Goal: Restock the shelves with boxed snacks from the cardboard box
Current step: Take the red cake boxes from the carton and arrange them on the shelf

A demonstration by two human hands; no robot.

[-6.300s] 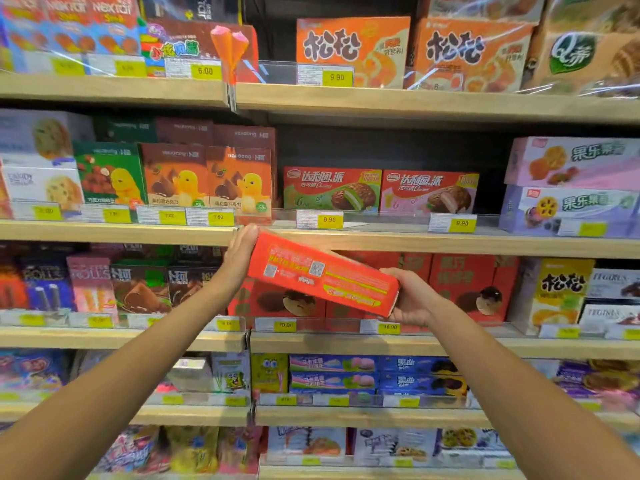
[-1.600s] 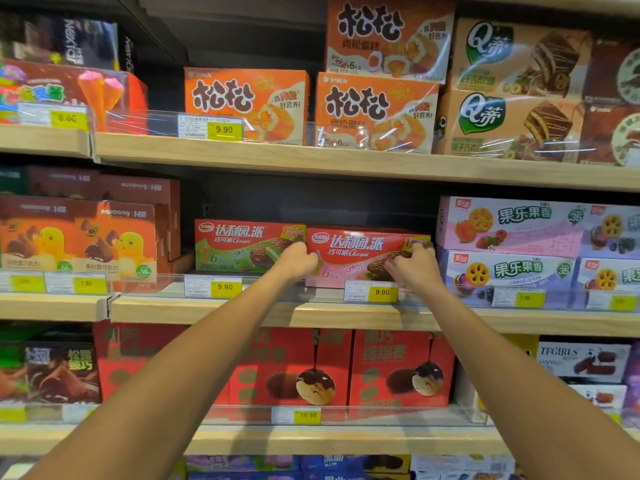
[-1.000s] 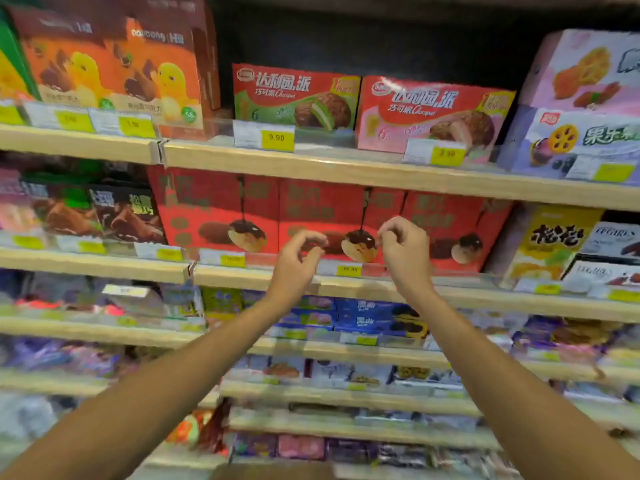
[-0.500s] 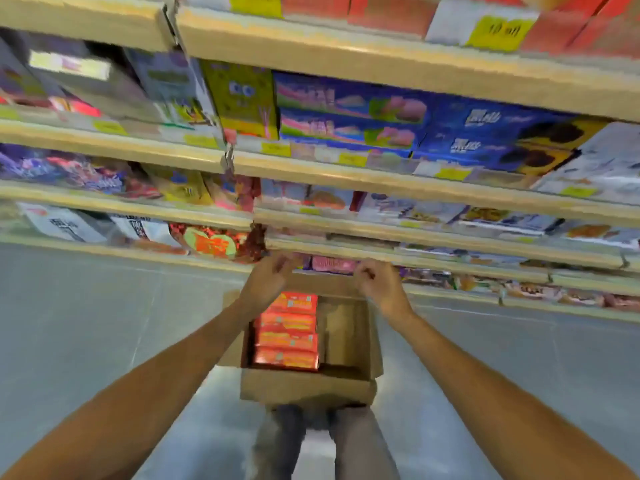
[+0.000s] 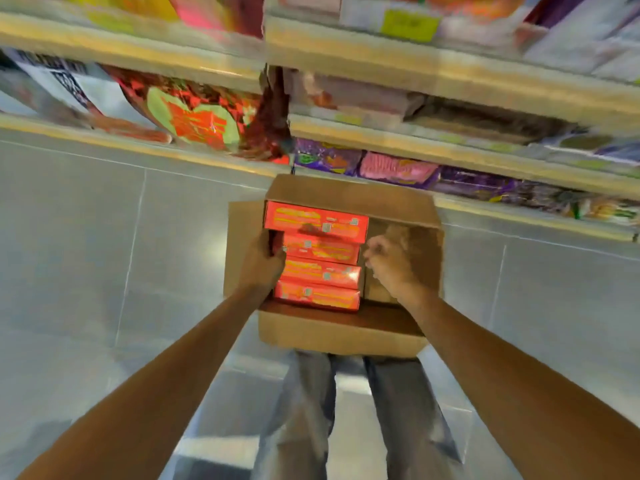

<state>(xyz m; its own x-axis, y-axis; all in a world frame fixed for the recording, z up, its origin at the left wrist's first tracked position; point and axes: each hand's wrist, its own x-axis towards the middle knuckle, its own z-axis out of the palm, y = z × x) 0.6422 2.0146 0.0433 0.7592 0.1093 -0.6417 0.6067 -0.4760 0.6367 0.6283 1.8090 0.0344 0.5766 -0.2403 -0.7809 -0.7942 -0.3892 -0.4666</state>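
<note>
My arms stretched to frame centre; left hand (image 5: 263, 261) gripped a box (image 5: 322, 249) end, right hand (image 5: 388, 263) blurred, fingers curled.

At frame ctr, cardboard box (image 5: 339, 332) on floor (image 5: 86, 254) w/ 4 snack boxes (image 5: 317, 271) in its left half; shelves (image 5: 433, 147) across top, legs (image 5: 304, 410) below.

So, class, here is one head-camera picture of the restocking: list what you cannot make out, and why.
All head view:
- red snack boxes: print too small, blurred.
- right hand: motion blur hides its grip.
- left hand: fingertips hidden beside the stack.
- price label on the shelves: blurred.
- cardboard box: anything beneath the visible boxes is covered by them.
</note>
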